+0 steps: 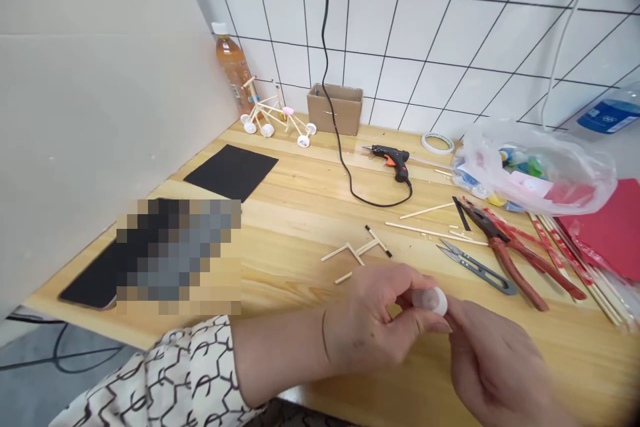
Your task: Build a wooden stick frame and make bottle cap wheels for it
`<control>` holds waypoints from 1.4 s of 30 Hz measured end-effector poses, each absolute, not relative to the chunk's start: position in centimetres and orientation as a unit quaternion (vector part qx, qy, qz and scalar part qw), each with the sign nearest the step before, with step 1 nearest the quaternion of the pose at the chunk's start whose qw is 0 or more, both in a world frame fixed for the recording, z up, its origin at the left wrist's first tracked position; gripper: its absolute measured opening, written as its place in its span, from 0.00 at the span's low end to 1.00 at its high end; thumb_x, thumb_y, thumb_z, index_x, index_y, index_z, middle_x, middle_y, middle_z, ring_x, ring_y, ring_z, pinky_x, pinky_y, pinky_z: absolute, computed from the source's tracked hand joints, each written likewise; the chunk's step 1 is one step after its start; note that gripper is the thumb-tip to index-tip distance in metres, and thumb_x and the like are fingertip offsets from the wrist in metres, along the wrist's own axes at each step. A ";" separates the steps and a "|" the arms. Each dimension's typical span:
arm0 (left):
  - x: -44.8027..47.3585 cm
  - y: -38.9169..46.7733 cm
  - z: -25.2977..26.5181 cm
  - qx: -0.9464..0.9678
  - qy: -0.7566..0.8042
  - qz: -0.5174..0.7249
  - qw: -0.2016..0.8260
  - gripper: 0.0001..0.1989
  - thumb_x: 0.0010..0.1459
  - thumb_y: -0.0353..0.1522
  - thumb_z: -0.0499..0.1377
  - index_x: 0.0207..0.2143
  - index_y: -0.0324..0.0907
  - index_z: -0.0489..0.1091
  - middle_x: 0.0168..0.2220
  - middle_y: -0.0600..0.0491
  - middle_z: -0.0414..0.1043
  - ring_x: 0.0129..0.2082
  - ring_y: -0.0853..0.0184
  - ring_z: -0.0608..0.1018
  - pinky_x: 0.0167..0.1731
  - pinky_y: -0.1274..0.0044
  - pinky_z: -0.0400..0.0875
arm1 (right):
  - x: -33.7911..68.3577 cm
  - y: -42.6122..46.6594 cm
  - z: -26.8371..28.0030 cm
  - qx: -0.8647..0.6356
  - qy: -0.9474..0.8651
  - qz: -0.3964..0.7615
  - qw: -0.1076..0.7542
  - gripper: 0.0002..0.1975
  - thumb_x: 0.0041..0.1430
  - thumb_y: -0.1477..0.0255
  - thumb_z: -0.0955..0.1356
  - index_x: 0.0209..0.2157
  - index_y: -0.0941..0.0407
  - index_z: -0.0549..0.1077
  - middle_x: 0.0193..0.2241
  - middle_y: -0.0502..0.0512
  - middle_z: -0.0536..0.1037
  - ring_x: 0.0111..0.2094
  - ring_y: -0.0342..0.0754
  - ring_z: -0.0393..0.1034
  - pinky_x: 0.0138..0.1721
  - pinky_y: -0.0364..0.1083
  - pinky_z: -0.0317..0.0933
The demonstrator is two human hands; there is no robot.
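My left hand (pixel 385 317) pinches a small round white cap (pixel 434 300) between thumb and fingers, above the front of the wooden table. Close against the cap's right side is my right hand (pixel 495 347). Its fingers are curled in, slightly blurred, and what they hold is hidden. Just beyond my left hand lies a small frame of glued wooden sticks (pixel 357 250), with black ends on one crosspiece. To the right lie grey thread snips (pixel 477 267) and red-handled pliers (pixel 515 247).
A black hot glue gun (pixel 393 159) with a trailing cord lies farther back. Stick bicycle models (pixel 267 110), a drink bottle (pixel 231 67) and a cardboard box (pixel 335 110) stand along the wall. A plastic bag (pixel 540 160) and black sheet (pixel 231 172) lie around.
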State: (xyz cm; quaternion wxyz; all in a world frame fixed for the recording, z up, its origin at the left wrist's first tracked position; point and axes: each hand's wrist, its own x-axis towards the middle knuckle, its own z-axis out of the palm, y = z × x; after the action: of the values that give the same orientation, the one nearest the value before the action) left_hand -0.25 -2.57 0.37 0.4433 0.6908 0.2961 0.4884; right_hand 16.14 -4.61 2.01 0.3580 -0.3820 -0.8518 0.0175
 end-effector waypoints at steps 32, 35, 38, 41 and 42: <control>-0.5 -1.9 0.4 0.641 0.321 0.446 0.536 0.14 0.55 0.32 0.58 0.43 0.33 0.68 0.33 0.47 0.74 0.32 0.68 0.75 0.35 0.78 0.72 | 17.2 -4.0 1.7 -0.440 -0.841 0.040 0.312 0.06 0.60 0.75 0.61 0.37 0.54 0.68 0.27 0.52 0.77 0.23 0.44 0.73 0.24 0.39 0.66; -0.4 -2.2 0.5 0.637 0.323 0.442 0.543 0.14 0.54 0.31 0.58 0.42 0.33 0.69 0.32 0.47 0.74 0.31 0.68 0.75 0.35 0.78 0.72 | 16.8 -3.9 1.8 -0.432 -0.841 0.010 0.327 0.07 0.59 0.77 0.61 0.37 0.53 0.67 0.24 0.51 0.76 0.19 0.43 0.70 0.20 0.40 0.63; -0.1 -2.5 0.3 0.627 0.323 0.446 0.550 0.14 0.54 0.31 0.59 0.42 0.34 0.70 0.33 0.47 0.74 0.32 0.67 0.76 0.35 0.77 0.72 | 16.4 -4.1 1.9 -0.425 -0.840 0.002 0.337 0.10 0.57 0.78 0.61 0.38 0.52 0.68 0.22 0.50 0.76 0.19 0.45 0.70 0.18 0.41 0.62; 0.2 -2.8 0.2 0.614 0.326 0.451 0.559 0.13 0.53 0.31 0.60 0.41 0.34 0.70 0.33 0.47 0.74 0.32 0.66 0.76 0.35 0.77 0.72 | 16.1 -4.3 1.9 -0.417 -0.841 0.008 0.345 0.13 0.57 0.79 0.61 0.42 0.52 0.68 0.23 0.51 0.77 0.20 0.47 0.72 0.19 0.42 0.63; 0.2 -2.9 0.1 0.609 0.326 0.452 0.565 0.13 0.53 0.31 0.60 0.40 0.34 0.71 0.33 0.46 0.75 0.32 0.66 0.76 0.35 0.76 0.72 | 16.1 -4.4 1.8 -0.419 -0.839 0.011 0.346 0.14 0.57 0.79 0.61 0.43 0.52 0.67 0.23 0.51 0.77 0.21 0.47 0.72 0.20 0.42 0.63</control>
State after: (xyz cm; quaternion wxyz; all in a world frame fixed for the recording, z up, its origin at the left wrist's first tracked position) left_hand 0.22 -2.88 0.14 0.5652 0.6085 0.3259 0.4518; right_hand 16.10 -4.43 1.85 0.3463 -0.4187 -0.8394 0.0106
